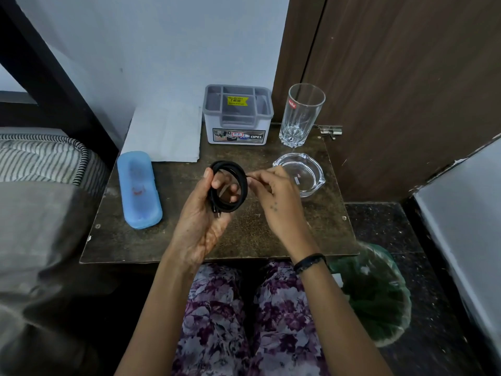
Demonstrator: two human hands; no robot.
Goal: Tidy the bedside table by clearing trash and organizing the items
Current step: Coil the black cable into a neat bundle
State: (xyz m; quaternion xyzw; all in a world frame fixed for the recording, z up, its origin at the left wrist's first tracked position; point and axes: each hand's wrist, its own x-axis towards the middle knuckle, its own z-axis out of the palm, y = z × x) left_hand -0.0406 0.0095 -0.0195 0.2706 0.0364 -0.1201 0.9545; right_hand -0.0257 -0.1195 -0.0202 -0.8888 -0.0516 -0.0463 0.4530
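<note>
A black cable (pixel 238 169) wound into a round coil hangs above the middle of the dark bedside table (pixel 130 240). My left hand (pixel 202 213) holds the coil's left side, thumb on top and fingers curled through the loop. A small plug end pokes down below that grip. My right hand (pixel 273 194) pinches the coil's right edge with its fingertips. On the table stand a grey compartment organizer (pixel 238 116) at the back, a tall clear glass (pixel 301 115) to its right, and a clear glass ashtray (pixel 305 173) just behind my right hand.
A blue case (pixel 139 188) lies along the table's left side, and a folded white paper (pixel 165 134) leans at the back left. A bin lined with a green bag (pixel 376 297) stands on the floor at the right. A bed with striped bedding (pixel 40 158) borders the left.
</note>
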